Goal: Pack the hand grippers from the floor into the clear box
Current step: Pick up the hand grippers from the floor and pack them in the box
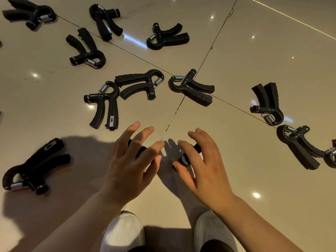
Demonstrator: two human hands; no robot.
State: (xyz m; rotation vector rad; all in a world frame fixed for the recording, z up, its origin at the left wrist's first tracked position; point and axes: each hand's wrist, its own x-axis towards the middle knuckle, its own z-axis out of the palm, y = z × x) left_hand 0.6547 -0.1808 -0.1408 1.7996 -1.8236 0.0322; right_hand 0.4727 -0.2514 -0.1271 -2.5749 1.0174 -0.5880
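Several black hand grippers with steel springs lie scattered on the glossy beige floor. My left hand (131, 164) hovers with spread fingers over one hand gripper (141, 150), which is mostly hidden beneath it. My right hand (205, 170) is spread the same way over another hand gripper (184, 160), whose handle end shows between thumb and fingers. Neither hand plainly grips anything. Just beyond my fingers lie a pair of touching grippers (104, 104) (138, 84) and a single one (190, 86). The clear box is out of view.
More grippers lie at the left (34, 166), far left back (29, 13), back middle (85, 50) (105, 20) (167, 36) and right (267, 104) (300, 146). My white shoes (123, 233) (212, 230) stand at the bottom edge. Dark tile joints cross the floor.
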